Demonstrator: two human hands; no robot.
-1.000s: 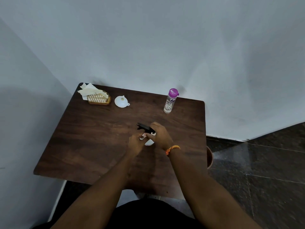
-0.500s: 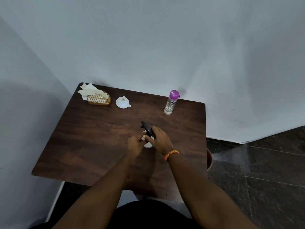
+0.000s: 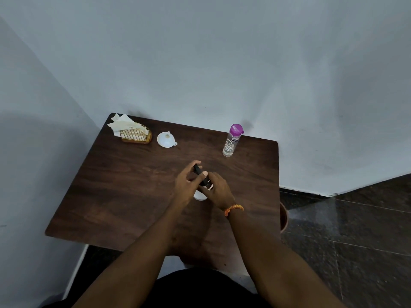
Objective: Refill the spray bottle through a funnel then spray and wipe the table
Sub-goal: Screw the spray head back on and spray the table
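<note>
**Head view: both hands on the spray bottle at mid-table**

Head camera, from the left: a wire napkin holder (image 3: 136,136) with crumpled paper napkins (image 3: 124,125) sits at the table's (image 3: 115,192) far left corner. Just beside it lies the white funnel (image 3: 166,139), wide mouth up, apart from everything else. It looks like thin, light plastic, best taken by the rim or its small tab.

At the centre, the left hand (image 3: 186,187) curls its fingers around the black spray head (image 3: 201,177), while the right hand (image 3: 216,189) grips from the other side, lower down. Only a sliver of the white spray bottle (image 3: 199,196) shows beneath them, standing on the wood. The bottle's long axis looks upright; the spray head's length runs away from the person, nozzle end tilted toward the far left. The body is probably smooth plastic and light if near empty, so it wants a firm wrap round the body while the head is twisted.

Far right stands the clear water bottle (image 3: 231,141) with a purple cap, upright, well apart from the hands. It appears partly full, so somewhat heavy; grasp the middle.
</note>
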